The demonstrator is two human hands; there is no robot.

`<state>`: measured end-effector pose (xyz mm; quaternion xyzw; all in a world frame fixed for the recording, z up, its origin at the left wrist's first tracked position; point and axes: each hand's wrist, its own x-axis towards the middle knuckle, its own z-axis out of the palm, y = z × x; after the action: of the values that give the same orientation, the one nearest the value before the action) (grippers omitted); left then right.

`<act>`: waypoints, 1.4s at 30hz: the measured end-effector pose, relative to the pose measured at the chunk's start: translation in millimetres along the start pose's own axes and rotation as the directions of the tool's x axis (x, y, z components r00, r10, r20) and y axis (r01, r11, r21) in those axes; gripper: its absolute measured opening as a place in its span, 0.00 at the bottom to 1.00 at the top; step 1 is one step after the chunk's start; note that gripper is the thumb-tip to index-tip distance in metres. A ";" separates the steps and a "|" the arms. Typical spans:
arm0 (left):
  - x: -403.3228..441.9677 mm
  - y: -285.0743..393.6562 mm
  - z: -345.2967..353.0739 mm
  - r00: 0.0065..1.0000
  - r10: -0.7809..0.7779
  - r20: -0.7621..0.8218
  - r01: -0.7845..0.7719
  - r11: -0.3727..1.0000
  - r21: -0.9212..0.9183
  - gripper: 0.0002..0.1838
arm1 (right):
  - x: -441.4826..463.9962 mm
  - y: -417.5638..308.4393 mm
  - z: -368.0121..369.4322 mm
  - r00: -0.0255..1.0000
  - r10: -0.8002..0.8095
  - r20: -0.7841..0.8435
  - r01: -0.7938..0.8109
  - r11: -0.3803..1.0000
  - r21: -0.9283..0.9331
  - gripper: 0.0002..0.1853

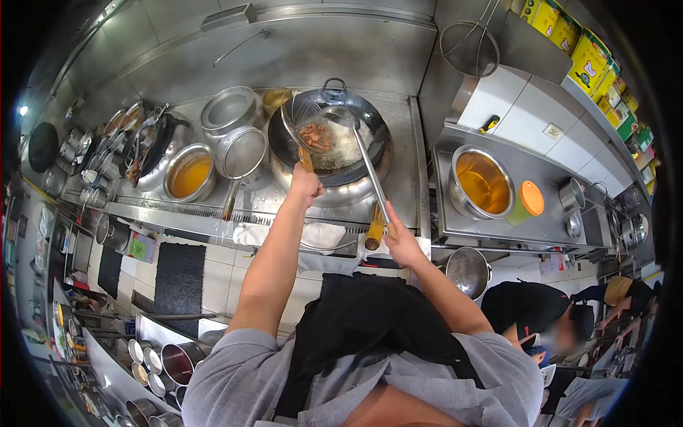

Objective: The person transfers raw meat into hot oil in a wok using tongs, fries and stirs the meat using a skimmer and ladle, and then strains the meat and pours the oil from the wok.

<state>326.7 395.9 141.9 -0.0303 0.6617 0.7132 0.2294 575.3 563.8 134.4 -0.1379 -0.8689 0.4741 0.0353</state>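
Observation:
My left hand (306, 186) is closed around the wooden handle of a wire strainer (290, 122), tilted over the left side of a black wok (380, 121). Browned pieces of food (314, 136), probably meat, lie at the strainer. My right hand (404, 240) grips the long metal handle of a ladle (368, 162). Its bowl is inside the wok, close to the strainer. Whitish, frothy-looking contents (348, 151) fill the wok's bottom; I cannot tell what they are. A wooden handle (374, 233) sticks out below the wok, beside my right hand.
Left of the wok are a round mesh strainer (242, 153), a pot of orange-brown liquid (191, 174) and a metal pot (229, 108). A larger pot of oil-coloured liquid (484, 183) stands right, near an orange-lidded container (531, 198). A co-worker (530, 306) bends over behind, at right.

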 end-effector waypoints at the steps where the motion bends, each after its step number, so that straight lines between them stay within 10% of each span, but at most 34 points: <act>1: -3.1 1.4 -1.7 0.999 0.041 -0.032 -0.041 0.999 0.014 0.19 | -11.3 -18.7 -11.6 0.974 0.202 0.105 -0.206 0.978 0.029 0.46; 11: -11.9 -70.8 -21.5 0.884 0.467 0.022 -0.378 0.685 0.624 0.40 | 54.6 21.9 22.1 0.963 0.260 0.074 -0.269 0.896 0.353 0.44; 15: -30.7 -2.5 -46.5 0.946 0.308 -0.096 -0.124 0.622 0.773 0.40 | 68.3 22.0 -8.8 0.958 0.284 -0.035 -0.261 0.917 0.302 0.45; 26: 103.6 4.1 -112.9 0.877 0.467 0.113 -0.305 0.360 0.881 0.32 | 128.3 22.4 54.2 0.939 0.291 -0.184 -0.252 0.945 0.209 0.46; 28: 85.0 13.1 -93.3 0.996 0.067 0.064 -0.093 0.749 0.656 0.33 | 137.3 10.9 67.7 0.932 0.341 -0.122 -0.290 0.903 0.317 0.47; 30: 80.6 3.0 -82.9 0.990 -0.059 0.131 -0.009 0.887 0.462 0.28 | 137.6 -13.4 67.1 0.910 0.336 0.242 -0.383 0.461 0.801 0.48; 33: 65.8 -2.5 -67.2 0.937 -0.215 0.275 0.186 0.974 0.127 0.20 | 128.1 -25.4 53.2 0.908 0.283 0.309 -0.403 0.391 0.827 0.50; 38: 49.5 -21.4 -50.7 0.854 -0.281 0.438 0.445 0.831 -0.334 0.15 | 114.6 -15.4 19.1 0.932 0.286 0.221 -0.362 0.738 0.570 0.48; 42: 24.3 -26.6 -30.6 0.915 -0.187 0.357 0.334 0.847 -0.412 0.15 | 103.2 -31.5 30.0 0.968 0.248 -0.035 -0.193 0.830 0.523 0.48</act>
<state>306.9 374.0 104.9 -0.0652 0.4175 0.8083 0.4100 464.0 551.5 137.0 -0.2466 -0.6855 0.6824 0.0599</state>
